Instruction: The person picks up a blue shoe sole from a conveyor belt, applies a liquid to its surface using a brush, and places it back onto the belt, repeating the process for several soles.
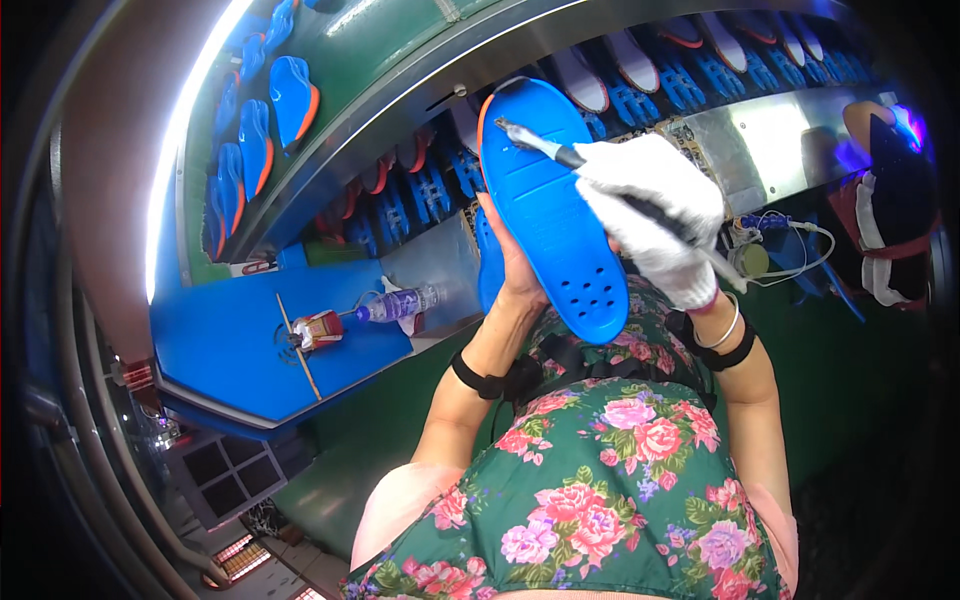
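A blue insole with an orange edge and a cluster of small holes at its lower end is held up in front of me. My left hand, bare, grips it from behind and along its left edge; most of the fingers are hidden. In a white glove, my right hand pinches a slim brush with a pale handle. The brush tip is at the insole's upper part, close to its dark top end. Behind my left wrist, part of a second blue insole shows.
Rows of blue clamps holding shoe parts run along a metal conveyor ahead. More blue-and-orange insoles lie on a green surface at upper left. On the blue side table are a bottle and a small pot. A cabled device sits right.
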The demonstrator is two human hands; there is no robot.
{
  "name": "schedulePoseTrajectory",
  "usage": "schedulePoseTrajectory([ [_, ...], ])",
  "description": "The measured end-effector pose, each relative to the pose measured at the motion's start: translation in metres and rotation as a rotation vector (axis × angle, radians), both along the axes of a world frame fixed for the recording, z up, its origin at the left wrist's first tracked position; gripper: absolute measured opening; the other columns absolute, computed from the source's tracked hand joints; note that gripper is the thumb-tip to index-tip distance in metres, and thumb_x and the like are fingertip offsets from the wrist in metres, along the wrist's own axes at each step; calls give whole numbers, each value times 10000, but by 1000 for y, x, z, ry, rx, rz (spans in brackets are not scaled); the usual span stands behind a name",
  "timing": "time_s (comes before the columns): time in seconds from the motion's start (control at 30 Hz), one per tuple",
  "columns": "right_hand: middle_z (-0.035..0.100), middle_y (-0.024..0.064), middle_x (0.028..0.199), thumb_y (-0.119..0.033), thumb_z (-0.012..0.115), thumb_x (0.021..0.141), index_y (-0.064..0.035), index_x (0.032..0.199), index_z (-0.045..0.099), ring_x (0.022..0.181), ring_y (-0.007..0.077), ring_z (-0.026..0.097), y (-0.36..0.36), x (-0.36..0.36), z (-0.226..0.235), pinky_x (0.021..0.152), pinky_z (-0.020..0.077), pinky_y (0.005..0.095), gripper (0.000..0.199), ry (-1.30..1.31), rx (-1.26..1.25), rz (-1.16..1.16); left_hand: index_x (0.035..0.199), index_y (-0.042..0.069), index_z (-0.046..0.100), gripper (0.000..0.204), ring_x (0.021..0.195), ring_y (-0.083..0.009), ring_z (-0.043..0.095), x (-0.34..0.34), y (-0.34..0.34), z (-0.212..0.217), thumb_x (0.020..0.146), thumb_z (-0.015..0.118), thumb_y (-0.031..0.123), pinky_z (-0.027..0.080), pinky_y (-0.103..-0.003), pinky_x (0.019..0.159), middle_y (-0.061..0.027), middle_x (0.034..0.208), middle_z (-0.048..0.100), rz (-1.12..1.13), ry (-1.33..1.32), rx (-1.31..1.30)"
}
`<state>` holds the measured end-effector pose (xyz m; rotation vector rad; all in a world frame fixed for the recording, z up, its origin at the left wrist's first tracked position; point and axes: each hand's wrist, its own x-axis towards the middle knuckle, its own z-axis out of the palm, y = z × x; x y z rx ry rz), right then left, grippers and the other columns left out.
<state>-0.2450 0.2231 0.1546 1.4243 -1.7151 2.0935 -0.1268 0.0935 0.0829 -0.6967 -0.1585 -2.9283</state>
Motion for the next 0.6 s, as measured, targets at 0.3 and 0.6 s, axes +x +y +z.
schedulePoseTrajectory([
  [0.3,778,124,988,-43,826,784,-60,960,794,823,243,728,3,9,-8,725,576,359,180,102,62,52,1606,147,274,1083,1324,-347,540,14,-11,10,863,311,935,478,-531,1104,-147,1499,497,570,-901,-640],
  [0.6,787,90,947,-44,830,781,-96,943,806,828,264,741,11,18,-21,766,583,359,172,8,24,195,1452,35,421,1198,917,-351,689,12,-33,-13,764,334,1012,598,-471,815,-230,1097,670,269,-629,-331],
])
